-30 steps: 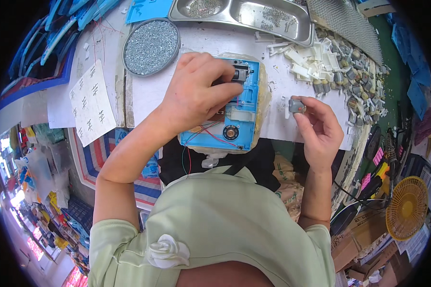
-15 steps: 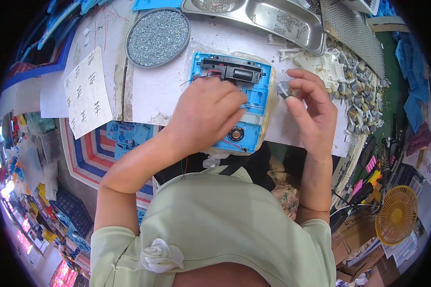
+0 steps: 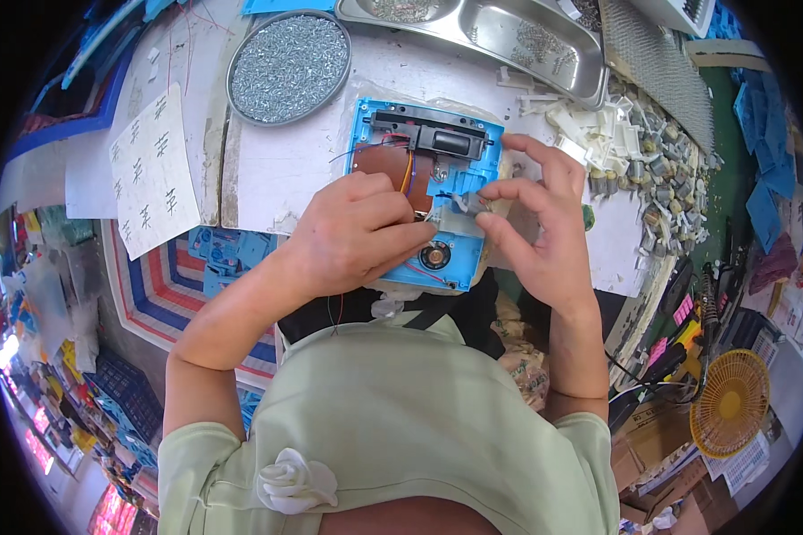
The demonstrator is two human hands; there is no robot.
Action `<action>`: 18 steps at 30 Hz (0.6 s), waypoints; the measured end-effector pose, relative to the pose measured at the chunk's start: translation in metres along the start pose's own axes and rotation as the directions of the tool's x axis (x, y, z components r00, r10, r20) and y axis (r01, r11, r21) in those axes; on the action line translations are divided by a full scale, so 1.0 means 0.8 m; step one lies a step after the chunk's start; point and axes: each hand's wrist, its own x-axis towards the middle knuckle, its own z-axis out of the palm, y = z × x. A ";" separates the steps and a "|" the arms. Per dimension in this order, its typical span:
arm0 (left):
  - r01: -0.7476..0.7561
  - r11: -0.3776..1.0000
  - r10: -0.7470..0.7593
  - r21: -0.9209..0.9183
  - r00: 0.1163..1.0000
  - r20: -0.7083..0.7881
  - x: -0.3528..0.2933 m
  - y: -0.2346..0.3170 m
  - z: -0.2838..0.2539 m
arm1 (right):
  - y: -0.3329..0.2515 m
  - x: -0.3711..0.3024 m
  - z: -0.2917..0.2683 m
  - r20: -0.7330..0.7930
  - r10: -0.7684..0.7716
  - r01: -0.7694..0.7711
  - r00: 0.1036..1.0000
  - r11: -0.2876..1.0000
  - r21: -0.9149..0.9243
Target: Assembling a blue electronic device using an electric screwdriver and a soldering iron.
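Observation:
A blue plastic housing (image 3: 466, 251) lies open on the white table in front of me. Inside it are a black mechanism (image 3: 451, 141), a brown circuit board (image 3: 379, 168) with thin coloured wires, and a round speaker (image 3: 434, 257). My left hand (image 3: 361, 230) reaches over the housing's left side, fingertips pinched at the board's lower right edge; what they pinch is hidden. At the housing's right side, my right hand (image 3: 540, 218) holds a small grey motor (image 3: 471, 203) between thumb and fingers, just above the housing.
Behind the housing stand a round tray of small screws (image 3: 287, 67) and a steel compartment tray (image 3: 589, 67). White plastic brackets (image 3: 589, 134) and several small motors (image 3: 656, 201) are heaped at the right. A marked paper sheet (image 3: 156, 174) lies at the left.
My right hand has moved left with the motor, from beside the housing to over its right part. The left hand has shifted slightly down and left, uncovering the brown board and wires.

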 end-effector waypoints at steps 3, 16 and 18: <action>0.014 1.000 -0.014 -0.002 1.000 -0.003 -0.001 0.001 0.002 | -0.002 0.009 0.002 -0.010 0.013 -0.013 1.000 0.998 -0.067; 0.027 0.997 -0.031 -0.065 0.998 -0.055 -0.006 -0.003 0.006 | 0.009 0.018 0.005 -0.053 -0.036 0.032 0.998 0.996 -0.078; 0.024 0.997 -0.029 -0.074 0.997 -0.066 -0.006 -0.003 0.007 | 0.008 0.016 0.004 -0.088 -0.077 0.066 0.993 0.991 -0.116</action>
